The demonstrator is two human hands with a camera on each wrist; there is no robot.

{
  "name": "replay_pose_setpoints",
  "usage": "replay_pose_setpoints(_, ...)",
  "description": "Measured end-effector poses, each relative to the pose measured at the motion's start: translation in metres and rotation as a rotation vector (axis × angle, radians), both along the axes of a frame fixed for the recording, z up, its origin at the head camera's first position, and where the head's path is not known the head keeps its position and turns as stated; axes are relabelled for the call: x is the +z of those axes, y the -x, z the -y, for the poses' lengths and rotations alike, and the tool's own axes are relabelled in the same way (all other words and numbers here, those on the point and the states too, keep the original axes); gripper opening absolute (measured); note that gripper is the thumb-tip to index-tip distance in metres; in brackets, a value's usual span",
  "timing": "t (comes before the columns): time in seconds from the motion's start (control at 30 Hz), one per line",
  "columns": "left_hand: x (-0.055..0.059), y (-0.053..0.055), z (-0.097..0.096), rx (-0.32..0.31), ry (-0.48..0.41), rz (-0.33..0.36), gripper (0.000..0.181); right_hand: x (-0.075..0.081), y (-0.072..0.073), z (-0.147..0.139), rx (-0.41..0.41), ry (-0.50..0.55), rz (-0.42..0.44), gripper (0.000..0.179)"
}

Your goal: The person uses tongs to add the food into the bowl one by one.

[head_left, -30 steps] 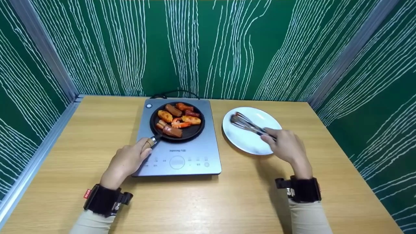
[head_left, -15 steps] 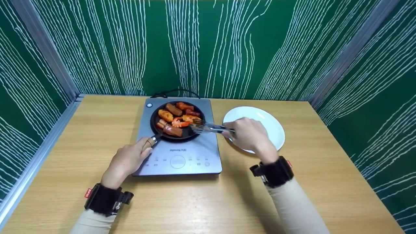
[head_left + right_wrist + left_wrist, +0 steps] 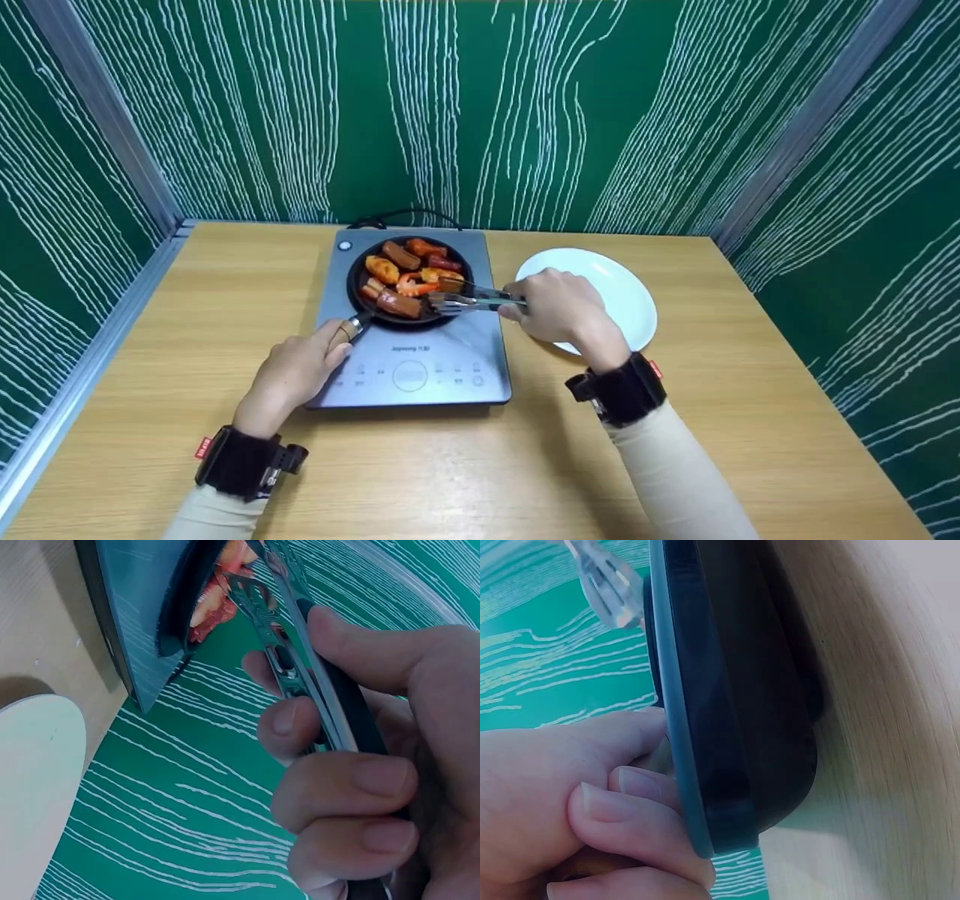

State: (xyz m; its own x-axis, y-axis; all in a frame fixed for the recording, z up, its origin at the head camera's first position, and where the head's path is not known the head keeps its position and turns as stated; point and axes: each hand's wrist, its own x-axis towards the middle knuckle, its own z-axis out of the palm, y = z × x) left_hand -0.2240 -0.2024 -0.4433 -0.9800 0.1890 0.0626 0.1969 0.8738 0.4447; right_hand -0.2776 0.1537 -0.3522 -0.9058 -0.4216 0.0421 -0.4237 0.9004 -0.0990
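Note:
A black frying pan (image 3: 360,296) sits on a silver induction cooker (image 3: 450,358), full of several foods. My left hand (image 3: 296,367) grips its wooden handle; the left wrist view shows those fingers (image 3: 630,817) curled beside the cooker's edge. In my right hand (image 3: 559,311) is a pair of metal tongs (image 3: 484,300), also seen in the right wrist view (image 3: 330,705). The tongs' tips reach into the pan's right side, close to a scored sausage (image 3: 399,304) and an orange shrimp (image 3: 411,285). Whether they touch the sausage, I cannot tell.
A white plate (image 3: 630,300) stands right of the cooker, partly behind my right hand. Other sausage pieces (image 3: 401,255) and browned chunks (image 3: 382,268) lie in the pan. A black cord (image 3: 412,210) runs behind the cooker. Green walls with white lines (image 3: 510,112) enclose the table.
My right hand has brought the tongs leftward from over the plate into the pan, then slightly further left and down toward the scored sausage. My left hand stays on the handle.

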Motion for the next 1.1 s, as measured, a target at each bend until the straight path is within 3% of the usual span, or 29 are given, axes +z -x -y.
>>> replay_pose_setpoints(0.17,-0.001,-0.001,0.000,0.005,-0.008,0.001,0.024,0.000,-0.007,-0.034,-0.009,0.110,-0.003,0.020)
replay_pose_setpoints(0.3,-0.001,-0.002,-0.001,0.005,-0.014,0.007,0.025,-0.013,-0.013,-0.079,-0.045,0.226,-0.040,0.021)
replay_pose_setpoints(0.53,0.001,-0.001,-0.002,0.001,-0.008,0.002,0.025,-0.043,-0.018,-0.140,-0.220,0.325,-0.056,0.055)
replay_pose_setpoints(0.73,0.002,0.001,0.000,0.005,-0.013,0.013,0.026,-0.062,-0.008,-0.160,-0.303,0.334,0.000,0.067)
replay_pose_setpoints(1.1,0.001,0.000,0.002,-0.003,-0.002,0.007,0.023,-0.094,0.009,-0.166,-0.382,0.291,0.095,0.060)
